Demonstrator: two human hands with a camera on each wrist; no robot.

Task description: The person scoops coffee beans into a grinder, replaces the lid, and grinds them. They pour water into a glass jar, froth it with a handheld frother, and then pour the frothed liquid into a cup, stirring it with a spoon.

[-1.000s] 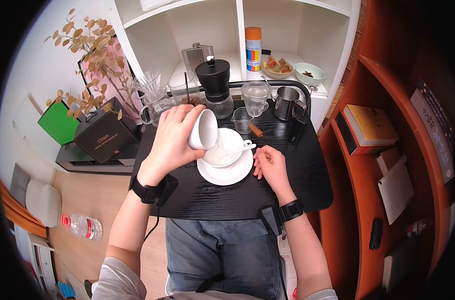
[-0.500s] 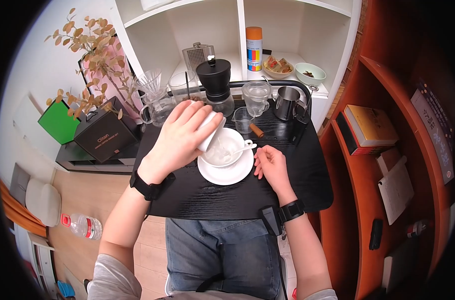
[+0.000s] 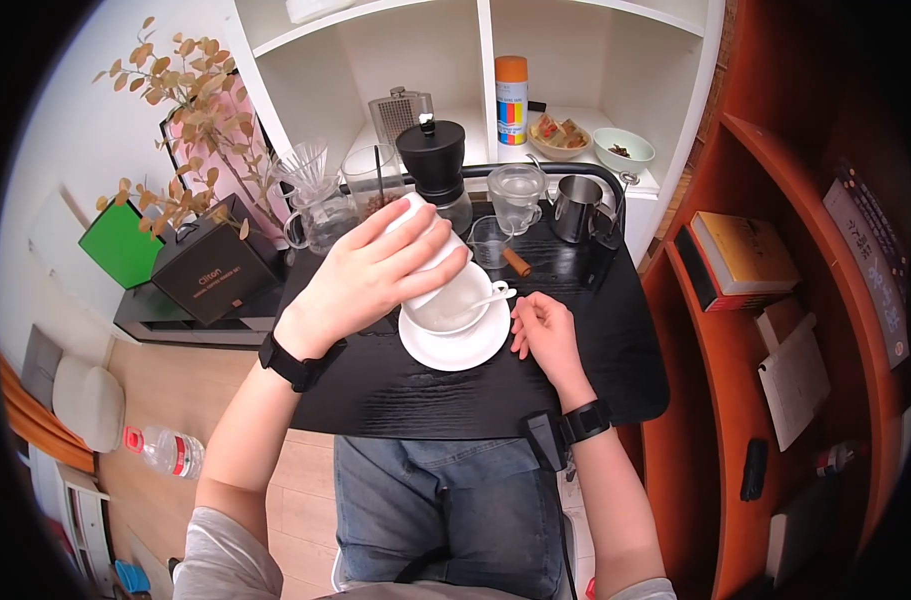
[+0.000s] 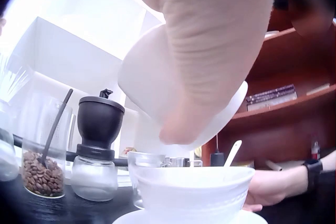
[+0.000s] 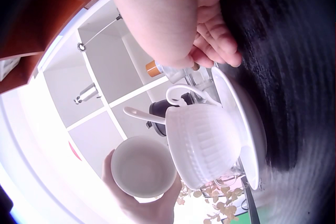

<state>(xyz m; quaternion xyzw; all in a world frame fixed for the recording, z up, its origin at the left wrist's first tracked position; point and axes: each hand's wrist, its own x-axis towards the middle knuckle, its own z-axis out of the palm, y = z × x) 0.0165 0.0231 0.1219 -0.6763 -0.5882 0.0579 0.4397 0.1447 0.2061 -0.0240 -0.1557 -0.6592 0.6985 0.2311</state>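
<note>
My left hand (image 3: 367, 272) grips a white cup (image 3: 445, 262), tipped steeply over a larger white cup (image 3: 449, 318) on a white saucer (image 3: 455, 352). In the left wrist view, a thin white stream (image 4: 192, 159) runs between the tilted cup (image 4: 152, 82) and the larger cup (image 4: 194, 192). A white spoon (image 3: 491, 298) leans in the larger cup, its handle pointing right. Beside the saucer, my right hand (image 3: 545, 335) rests on the black table with loosely bent fingers, holding nothing; the right wrist view shows its fingers (image 5: 215, 40) near the saucer (image 5: 247, 129).
Behind the cups stand a black grinder (image 3: 431, 160), a glass of coffee beans (image 3: 373, 180), a glass dripper (image 3: 320, 205), a glass cup (image 3: 516, 196) and a steel pitcher (image 3: 575, 208). A small glass jug (image 3: 489, 242) and brown stick (image 3: 516, 263) lie close behind the saucer.
My left hand has moved right and tipped the cup further, so its opening now faces down and away from the head view. My right hand stays where it was.
</note>
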